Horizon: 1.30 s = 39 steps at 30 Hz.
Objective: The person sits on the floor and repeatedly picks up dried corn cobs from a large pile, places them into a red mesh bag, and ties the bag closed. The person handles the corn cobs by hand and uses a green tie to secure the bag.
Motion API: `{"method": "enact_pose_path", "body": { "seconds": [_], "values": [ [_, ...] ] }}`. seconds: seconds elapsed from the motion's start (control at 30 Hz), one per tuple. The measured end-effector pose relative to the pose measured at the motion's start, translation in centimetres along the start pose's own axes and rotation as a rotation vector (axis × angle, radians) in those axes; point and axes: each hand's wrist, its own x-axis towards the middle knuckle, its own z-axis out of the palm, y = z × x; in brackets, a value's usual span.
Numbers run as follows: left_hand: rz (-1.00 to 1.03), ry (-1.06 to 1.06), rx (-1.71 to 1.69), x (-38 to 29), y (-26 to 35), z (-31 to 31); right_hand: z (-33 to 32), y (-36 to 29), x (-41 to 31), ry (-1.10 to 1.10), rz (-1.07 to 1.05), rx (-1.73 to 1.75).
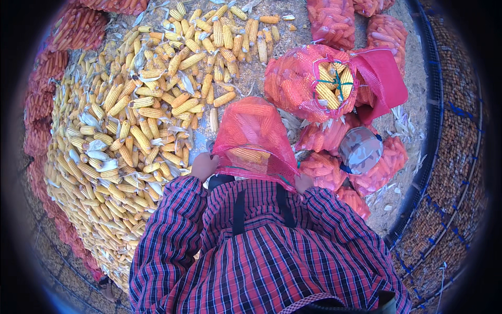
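Observation:
A red mesh sack (255,121) partly filled with corn cobs stands in front of me, its mouth toward my body. My left hand (204,165) is closed on the left side of the sack's rim. On the right side, my right hand (302,183) grips the same rim, its fingers partly hidden by the mesh. Between my hands the mouth is spread wide, and bare yellow cobs (249,154) show near the opening. A green cord (285,179) runs along the near edge of the mesh.
A large heap of husked corn cobs (137,133) spreads on the left. A filled sack (292,84) laced with green cord lies ahead right, beside a red sheet-like item (386,78). A round camouflage-patterned item (361,150) rests on filled sacks (321,170). Wire-mesh fencing (433,114) curves along the right.

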Motion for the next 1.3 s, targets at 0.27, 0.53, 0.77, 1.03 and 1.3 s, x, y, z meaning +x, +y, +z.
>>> {"method": "enact_pose_path", "body": {
  "seconds": [0.27, 0.53, 0.77, 1.03, 1.3],
  "values": [
    [0.0, 0.071, -0.068, 2.3, -2.6, -0.1, 1.1, 1.3, 4.1, -0.042, 0.091, 0.051],
    [0.093, 0.256, -0.259, -0.1, -3.8, -1.6, -3.0, -0.4, 4.6, 0.22, -0.022, 0.071],
    [0.044, 0.208, -0.59, -1.7, -11.2, -2.2, -6.2, -0.4, 1.2, 0.619, -0.163, 0.214],
    [-0.337, 0.043, -0.919, -12.3, -29.0, 2.5, 2.8, 11.8, -8.9, 0.077, -0.178, -0.687],
    [-0.481, 0.019, -0.985, -23.0, -37.6, 17.0, -1.7, 9.9, -7.1, -0.256, 0.271, 0.529]
  ]
}}
